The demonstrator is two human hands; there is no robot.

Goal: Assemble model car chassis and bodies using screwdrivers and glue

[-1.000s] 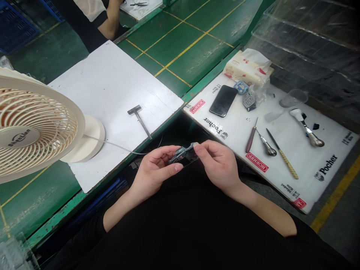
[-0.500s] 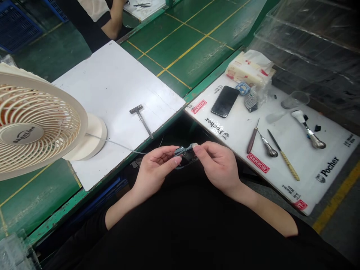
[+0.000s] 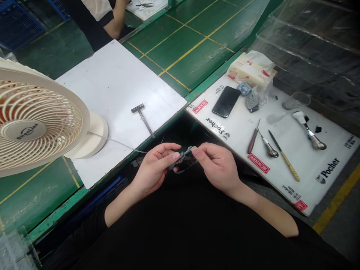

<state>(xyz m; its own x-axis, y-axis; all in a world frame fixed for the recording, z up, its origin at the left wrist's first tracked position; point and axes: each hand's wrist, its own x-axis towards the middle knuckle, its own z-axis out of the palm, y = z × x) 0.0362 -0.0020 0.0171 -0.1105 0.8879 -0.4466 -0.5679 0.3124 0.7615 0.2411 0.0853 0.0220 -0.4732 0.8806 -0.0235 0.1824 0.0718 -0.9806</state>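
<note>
Clamps a grey part (image 3: 182, 157) between left hand (image 3: 156, 165) and right hand (image 3: 218, 167), thumb and forefinger of each closed on it. Holds it low at frame centre, above a black lap, just off the bench edge. At 10 o'clock of the part, T-tool (image 3: 143, 117) on white board (image 3: 112, 82); at 9 o'clock, fan (image 3: 36, 120). At 2 o'clock, phone (image 3: 226, 101) on mat (image 3: 239, 131); at 3 o'clock, tools (image 3: 284, 157). Far off at 11 o'clock, a co-worker's arm (image 3: 116, 22).
</note>
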